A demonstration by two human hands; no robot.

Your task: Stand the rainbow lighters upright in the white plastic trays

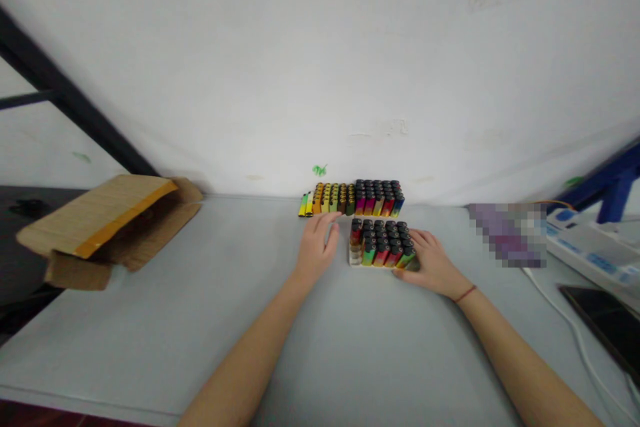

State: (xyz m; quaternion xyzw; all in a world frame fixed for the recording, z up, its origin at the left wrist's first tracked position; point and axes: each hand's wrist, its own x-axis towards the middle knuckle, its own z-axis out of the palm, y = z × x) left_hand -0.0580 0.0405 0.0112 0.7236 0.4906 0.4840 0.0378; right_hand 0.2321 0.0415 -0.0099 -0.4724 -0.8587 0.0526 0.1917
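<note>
In the head view, the right hand (434,263) held the right end of the near pack of lighters (383,245) on the table (350,347), perhaps to keep it steady. The left hand (316,243) looked empty, thumb apart from fingers, near the yellow lighters (327,199). These stood left of the far pack (379,197), maybe to make neat rows.

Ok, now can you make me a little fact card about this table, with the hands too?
Left hand: open, near the yellow lighters
Right hand: around the right end of the front lighters
Back lighters: black-topped, right of the yellow ones
Cardboard box: open, at the left of the table
Far right: phone, white power strip
</note>
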